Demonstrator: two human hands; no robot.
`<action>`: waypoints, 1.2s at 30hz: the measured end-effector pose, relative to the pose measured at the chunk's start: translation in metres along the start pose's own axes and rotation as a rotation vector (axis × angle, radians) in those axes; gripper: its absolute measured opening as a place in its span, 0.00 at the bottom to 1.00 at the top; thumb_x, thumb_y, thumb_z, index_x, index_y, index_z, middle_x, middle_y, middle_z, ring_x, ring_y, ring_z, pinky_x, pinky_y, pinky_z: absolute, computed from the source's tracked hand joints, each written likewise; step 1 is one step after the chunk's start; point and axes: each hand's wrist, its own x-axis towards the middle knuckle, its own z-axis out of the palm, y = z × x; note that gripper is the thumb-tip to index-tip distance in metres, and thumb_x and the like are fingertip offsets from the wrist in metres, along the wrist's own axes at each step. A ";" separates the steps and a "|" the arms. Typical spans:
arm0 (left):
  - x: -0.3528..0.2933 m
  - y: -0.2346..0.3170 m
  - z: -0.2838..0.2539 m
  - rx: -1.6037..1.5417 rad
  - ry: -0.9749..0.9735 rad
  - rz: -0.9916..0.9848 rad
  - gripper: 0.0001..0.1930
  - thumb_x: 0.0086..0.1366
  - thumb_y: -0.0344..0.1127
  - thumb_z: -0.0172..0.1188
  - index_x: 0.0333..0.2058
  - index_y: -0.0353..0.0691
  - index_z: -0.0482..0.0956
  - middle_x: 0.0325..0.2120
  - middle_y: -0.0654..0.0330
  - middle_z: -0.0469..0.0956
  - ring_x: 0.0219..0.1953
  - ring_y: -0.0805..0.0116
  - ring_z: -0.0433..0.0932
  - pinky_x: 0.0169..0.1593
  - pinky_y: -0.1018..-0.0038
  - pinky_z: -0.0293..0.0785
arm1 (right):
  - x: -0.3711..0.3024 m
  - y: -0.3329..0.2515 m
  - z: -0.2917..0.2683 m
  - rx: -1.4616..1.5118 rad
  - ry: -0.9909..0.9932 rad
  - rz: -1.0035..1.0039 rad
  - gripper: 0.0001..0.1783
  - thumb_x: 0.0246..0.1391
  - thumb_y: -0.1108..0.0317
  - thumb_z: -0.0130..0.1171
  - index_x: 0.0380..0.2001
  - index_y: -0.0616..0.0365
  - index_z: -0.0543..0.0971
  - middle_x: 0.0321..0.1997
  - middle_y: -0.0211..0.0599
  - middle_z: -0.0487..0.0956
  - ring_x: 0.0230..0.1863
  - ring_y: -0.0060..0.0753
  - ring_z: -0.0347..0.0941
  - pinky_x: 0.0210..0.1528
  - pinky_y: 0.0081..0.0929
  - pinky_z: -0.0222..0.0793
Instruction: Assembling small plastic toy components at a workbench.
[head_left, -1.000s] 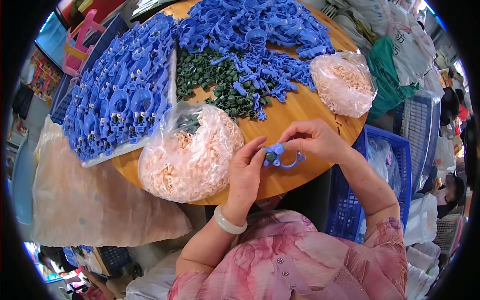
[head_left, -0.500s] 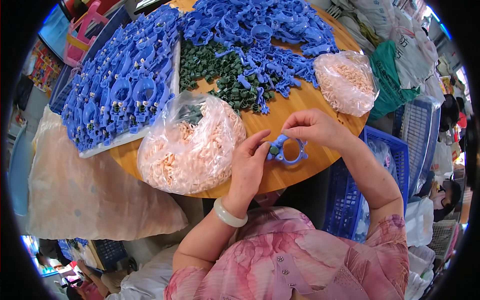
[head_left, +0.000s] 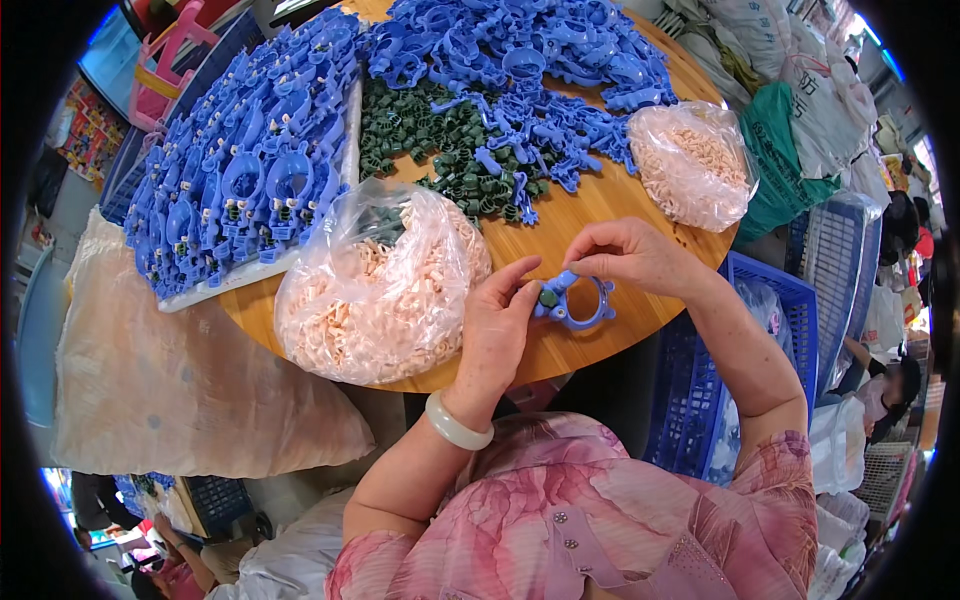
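Observation:
Between my hands, over the near edge of the round wooden table (head_left: 560, 357), is a blue plastic ring-shaped part (head_left: 585, 322) with a small dark green piece (head_left: 547, 298) on its left side. My left hand (head_left: 500, 318) grips its left end between thumb and fingers. With thumb and fingertips pinched together, my right hand (head_left: 630, 258) meets the top of the same part; whether a tiny piece sits in that pinch is hidden. Left of my left hand stands an open clear bag of small pale pink pieces (head_left: 400, 325). Heaped dark green pieces (head_left: 400, 125) lie beyond it.
A big pile of blue plastic parts (head_left: 540, 50) covers the far side. On the left, a white board (head_left: 225, 283) carries rows of blue parts. Another bag of pale pieces (head_left: 690, 165) lies at right. Blue crates (head_left: 770, 268) stand beside the table; a person (head_left: 885, 395) is at far right.
My hands and the blue part stay almost in place, with only a slight shift of the left wrist. The person at far right has moved an arm.

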 end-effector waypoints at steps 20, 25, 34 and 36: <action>0.002 -0.008 0.002 0.016 0.045 0.043 0.15 0.63 0.25 0.52 0.48 0.33 0.72 0.29 0.65 0.74 0.29 0.81 0.71 0.32 0.84 0.70 | -0.005 0.005 0.000 -0.369 0.063 -0.282 0.06 0.51 0.71 0.58 0.33 0.60 0.78 0.31 0.31 0.74 0.34 0.24 0.70 0.34 0.20 0.64; 0.003 -0.011 -0.002 0.015 0.028 0.041 0.15 0.63 0.25 0.52 0.48 0.33 0.72 0.29 0.65 0.74 0.29 0.80 0.71 0.32 0.84 0.71 | -0.005 0.004 0.002 -0.504 0.031 -0.423 0.10 0.47 0.72 0.60 0.36 0.58 0.77 0.37 0.34 0.73 0.39 0.34 0.70 0.39 0.26 0.65; 0.005 -0.011 -0.005 0.077 -0.015 0.029 0.15 0.65 0.27 0.49 0.50 0.33 0.70 0.33 0.61 0.76 0.33 0.77 0.75 0.38 0.80 0.76 | -0.003 0.007 0.003 -0.718 0.107 -0.563 0.13 0.45 0.71 0.61 0.38 0.56 0.77 0.36 0.38 0.74 0.39 0.43 0.71 0.39 0.32 0.67; 0.006 -0.012 -0.006 0.088 -0.013 0.034 0.15 0.65 0.27 0.49 0.50 0.33 0.70 0.33 0.61 0.76 0.33 0.77 0.76 0.38 0.80 0.76 | -0.003 0.007 0.003 -0.719 0.103 -0.563 0.13 0.45 0.71 0.61 0.38 0.56 0.77 0.36 0.37 0.74 0.39 0.43 0.71 0.39 0.32 0.67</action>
